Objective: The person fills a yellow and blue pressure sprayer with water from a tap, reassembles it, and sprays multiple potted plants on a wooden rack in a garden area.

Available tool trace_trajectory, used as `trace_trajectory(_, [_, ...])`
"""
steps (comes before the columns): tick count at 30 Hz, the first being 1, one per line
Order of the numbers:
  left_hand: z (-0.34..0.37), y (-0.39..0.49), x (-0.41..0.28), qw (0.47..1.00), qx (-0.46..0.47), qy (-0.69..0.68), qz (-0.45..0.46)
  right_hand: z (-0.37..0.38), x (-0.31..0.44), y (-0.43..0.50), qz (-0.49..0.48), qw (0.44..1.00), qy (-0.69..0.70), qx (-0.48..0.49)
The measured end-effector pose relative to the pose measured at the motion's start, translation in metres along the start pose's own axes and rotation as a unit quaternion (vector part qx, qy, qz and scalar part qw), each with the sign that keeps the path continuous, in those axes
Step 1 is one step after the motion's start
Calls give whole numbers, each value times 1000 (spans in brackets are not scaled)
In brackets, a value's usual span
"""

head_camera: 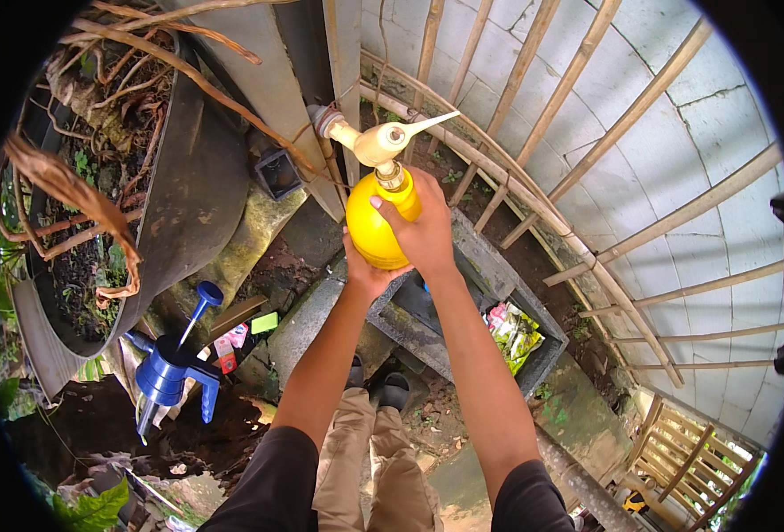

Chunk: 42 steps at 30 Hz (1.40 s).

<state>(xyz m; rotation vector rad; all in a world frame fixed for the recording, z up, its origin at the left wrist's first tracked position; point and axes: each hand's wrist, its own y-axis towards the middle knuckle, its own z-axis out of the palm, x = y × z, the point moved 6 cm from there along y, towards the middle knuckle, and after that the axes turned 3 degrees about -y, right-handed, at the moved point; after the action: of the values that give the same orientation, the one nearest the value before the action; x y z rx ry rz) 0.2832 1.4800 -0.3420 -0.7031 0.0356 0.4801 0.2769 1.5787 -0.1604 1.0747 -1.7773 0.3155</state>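
A yellow plastic sprayer bottle (373,223) is held between my two hands beneath a cream plastic tap (382,143). The bottle's neck meets the tap's outlet. My left hand (364,269) cups the bottle's lower left side and base, its fingers partly hidden. My right hand (425,226) wraps the right side, with the thumb across the front near the neck. The blue pump sprayer head (166,372), with its plunger raised, is apart from the bottle at the lower left. Whether water is flowing cannot be seen.
A large planter (192,179) with roots stands at the left. Below the hands lies a stone basin (545,369) with green packets (515,336) in it. A bamboo fence (531,193) lines the block wall (631,120) at the right. A green sponge (264,323) lies left of my forearm.
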Motion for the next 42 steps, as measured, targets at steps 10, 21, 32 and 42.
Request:
trace_trajectory(10, [0, -9, -1, 998, -51, -6, 20, 20, 8, 14, 85, 992, -80, 43])
trace_trajectory(21, [-8, -31, -15, 953, -252, 167, -8, 16, 7, 17, 66, 995, -74, 22])
trace_trajectory(32, [16, -57, -69, 768, -246, 512, 296, 22, -8, 16, 96, 990, -60, 79])
trace_trajectory(42, [114, -94, -84, 622, -34, 653, 430, 18, -5, 17, 69, 993, -48, 79])
